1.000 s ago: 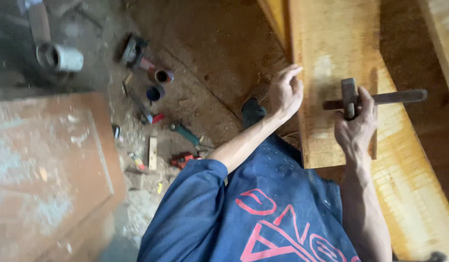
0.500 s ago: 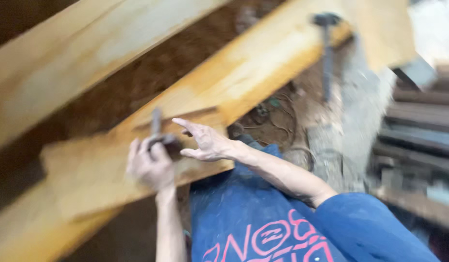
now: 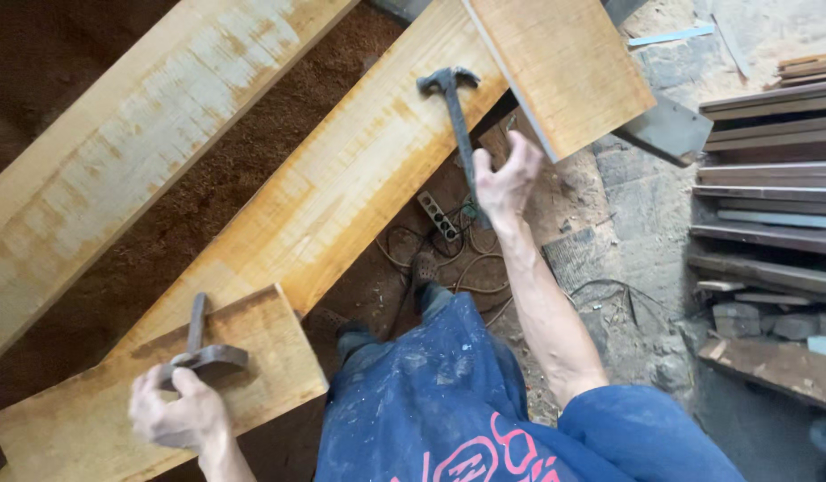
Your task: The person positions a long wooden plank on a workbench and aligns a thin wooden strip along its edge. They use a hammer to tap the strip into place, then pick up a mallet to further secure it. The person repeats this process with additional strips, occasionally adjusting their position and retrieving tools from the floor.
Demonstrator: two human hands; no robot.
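Note:
My left hand (image 3: 176, 415) is closed around the bent end of a dark iron clamp bar (image 3: 199, 344) that rests on a short wooden board (image 3: 252, 375) at the lower left. My right hand (image 3: 504, 178) is stretched out to the upper middle, fingers wrapped around the handle of a claw hammer (image 3: 455, 112). The hammer's head lies on a long, tilted plank (image 3: 342, 196). My blue, paint-spattered clothes fill the bottom of the view.
A second long plank (image 3: 118, 152) runs along the upper left over sawdust-covered ground. A square board (image 3: 565, 62) lies at the top. A power strip (image 3: 438, 217) and tangled cables sit below the plank. Stacked timber (image 3: 770, 170) lines the right side.
The view has swung around. My right hand left the short board and reached out to grip the hammer handle. My left hand stays on the iron bar.

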